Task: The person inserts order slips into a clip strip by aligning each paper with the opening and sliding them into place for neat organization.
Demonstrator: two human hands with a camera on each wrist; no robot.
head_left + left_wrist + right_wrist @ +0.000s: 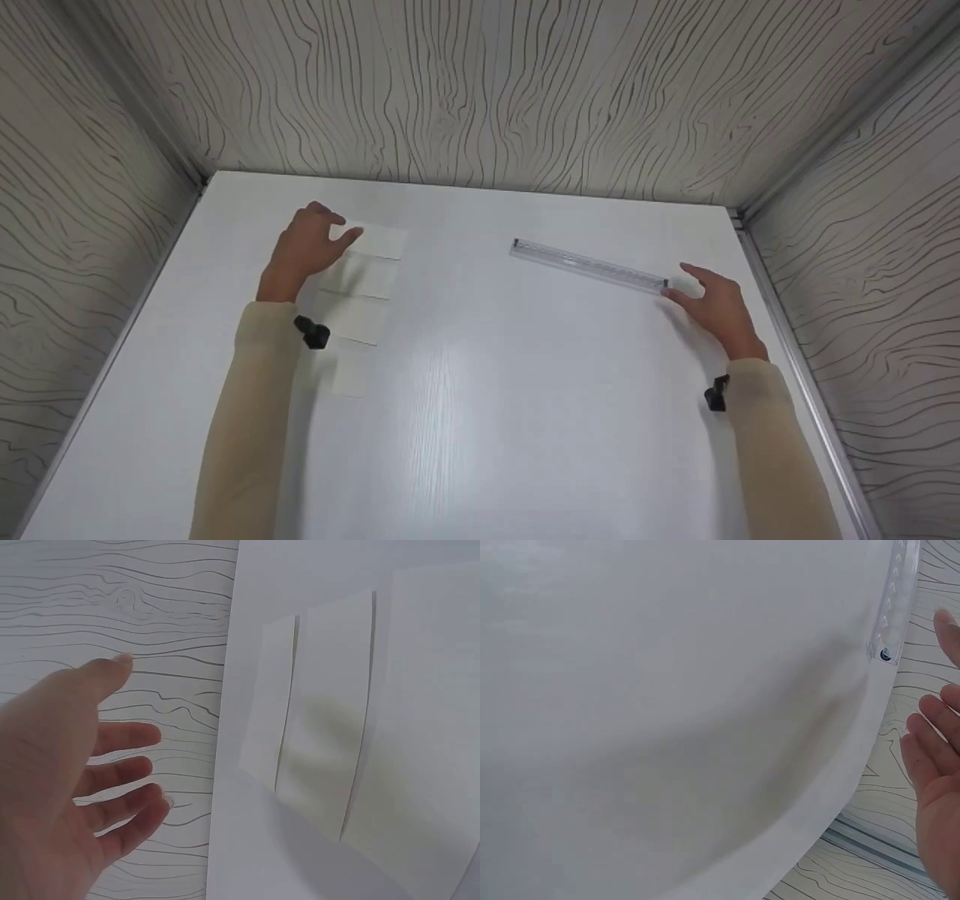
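- Paper pieces (371, 279), left on table (510, 405): lined near to far; laying-out apparently done.
- Clear bar (590, 266), far right: lying apart, unheld.
- Left hand (304, 241), right hand (718, 306): both empty, fingers loosely parted; seemingly little left.

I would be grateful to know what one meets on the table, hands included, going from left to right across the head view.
Left hand, column of pale rectangular sheets, long clear plastic piece, right hand.
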